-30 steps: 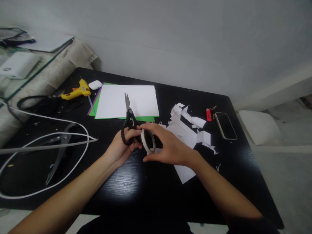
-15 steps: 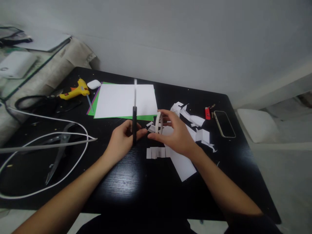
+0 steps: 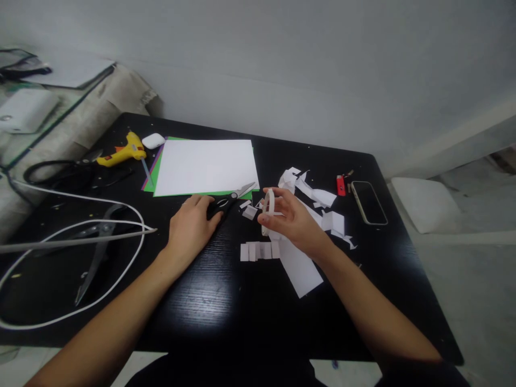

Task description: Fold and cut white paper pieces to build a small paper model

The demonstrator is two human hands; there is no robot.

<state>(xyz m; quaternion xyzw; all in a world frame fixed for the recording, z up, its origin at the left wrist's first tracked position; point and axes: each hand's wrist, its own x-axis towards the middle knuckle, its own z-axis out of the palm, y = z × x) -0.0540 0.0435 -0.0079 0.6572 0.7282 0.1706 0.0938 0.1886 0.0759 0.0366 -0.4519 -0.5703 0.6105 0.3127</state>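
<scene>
A pair of black-handled scissors (image 3: 231,199) lies low at the table, its blades pointing right over the edge of the paper stack. My left hand (image 3: 192,219) has its thumb and fingers around the handles, which are partly hidden. Held upright between the thumb and fingers of my right hand (image 3: 292,219) is a thin white roll of tape (image 3: 269,207). Beneath that hand lie a white paper strip (image 3: 301,271) and small paper scraps (image 3: 250,212). A folded paper strip (image 3: 260,251) rests just in front of them.
White sheets (image 3: 205,166) lie on green paper at the back. To the left are a yellow glue gun (image 3: 124,152), pliers-like tool (image 3: 105,228) and white cable (image 3: 143,231). Crumpled paper (image 3: 318,196), a red lighter (image 3: 341,186) and a phone (image 3: 369,202) lie right.
My left hand has lowered the scissors from upright to lying along the table and shifted slightly left. My right hand has moved a little right with the tape.
</scene>
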